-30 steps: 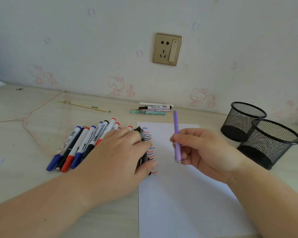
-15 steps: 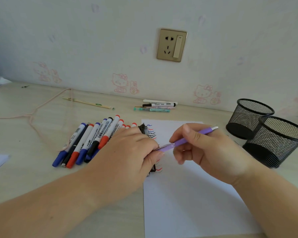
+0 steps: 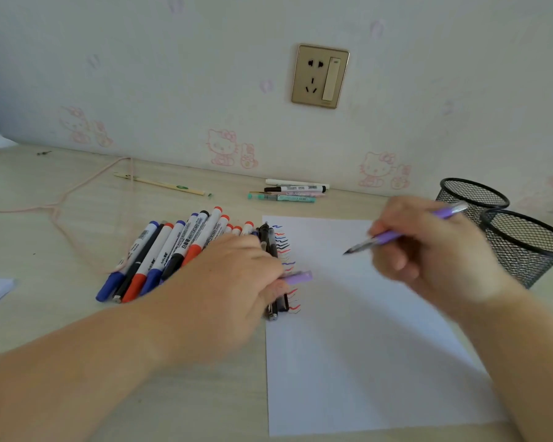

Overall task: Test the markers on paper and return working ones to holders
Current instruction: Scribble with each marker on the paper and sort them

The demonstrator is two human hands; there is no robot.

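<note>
Paper: a white sheet point(image 3: 364, 362) lies flat on the pale wooden desk point(image 3: 61, 224), with short blue, red and black squiggles down its left edge.
Left hand: the left hand point(image 3: 230, 282) rests palm down over the near ends of the marker row, its fingertips pinching a purple cap point(image 3: 299, 277) at the paper's left edge.
Right hand: the right hand point(image 3: 428, 250), blurred, is curled round an uncapped purple pen point(image 3: 406, 232); the dark tip points left and down, just above the paper.
Marker row: whiteboard markers point(image 3: 160, 260) with blue, red and black caps lie side by side left of the paper; two black pens point(image 3: 270, 240) lie on its left edge.
Holders: two black mesh pen holders point(image 3: 524, 240) stand upright just right of the paper, touching or nearly so.
Far pens: a small group of pens point(image 3: 294, 189) lies by the wall, a pencil point(image 3: 163, 184) to their left.
Wall: a gold socket plate point(image 3: 320, 76) above.
</note>
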